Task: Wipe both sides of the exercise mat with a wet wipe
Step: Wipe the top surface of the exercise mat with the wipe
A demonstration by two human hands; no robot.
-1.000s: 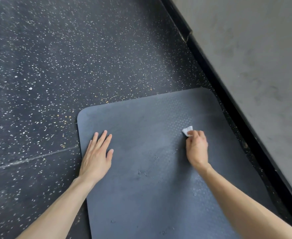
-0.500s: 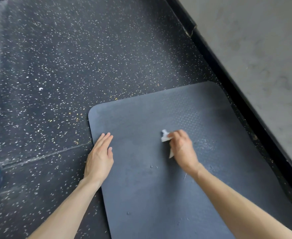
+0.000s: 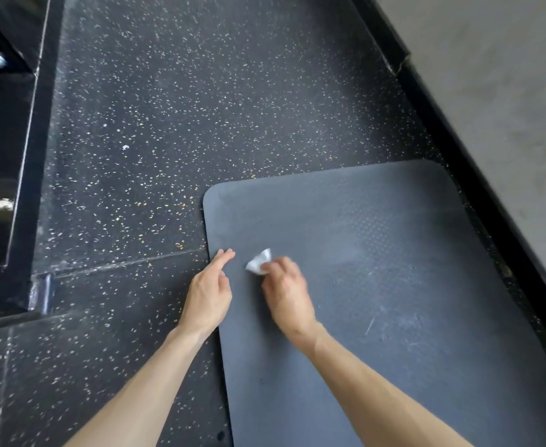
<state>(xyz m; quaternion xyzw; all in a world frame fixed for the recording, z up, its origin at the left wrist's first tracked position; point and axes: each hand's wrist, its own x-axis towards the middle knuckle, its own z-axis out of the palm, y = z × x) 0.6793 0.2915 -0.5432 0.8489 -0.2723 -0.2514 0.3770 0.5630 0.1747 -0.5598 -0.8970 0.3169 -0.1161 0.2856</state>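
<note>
Our right hand [image 3: 286, 291] grasps a crumpled white wipe [image 3: 258, 264] in its curled fingers and presses it to the mat [image 3: 378, 285] near the left edge. Our left hand [image 3: 209, 295] lies released, fingers straight, flat across that same edge with its fingertips on the mat.

To do this pass well, we would judge it best to run the wipe right out over the edge beside the left hand, then work back in overlapping strokes. The flat hand should bear down so the mat does not creep. Refolding the wipe to a clean face would help, since so small a wad covers little.

The mat is dark grey-blue with rounded corners. It lies flat on the speckled black floor [image 3: 168, 140], its right side close to the black skirting [image 3: 458, 150] under a grey wall [image 3: 507, 91]. Its face shows a fine dotted grain, with pale scuffs and specks toward the right. The underside seems not yet reached.
</note>
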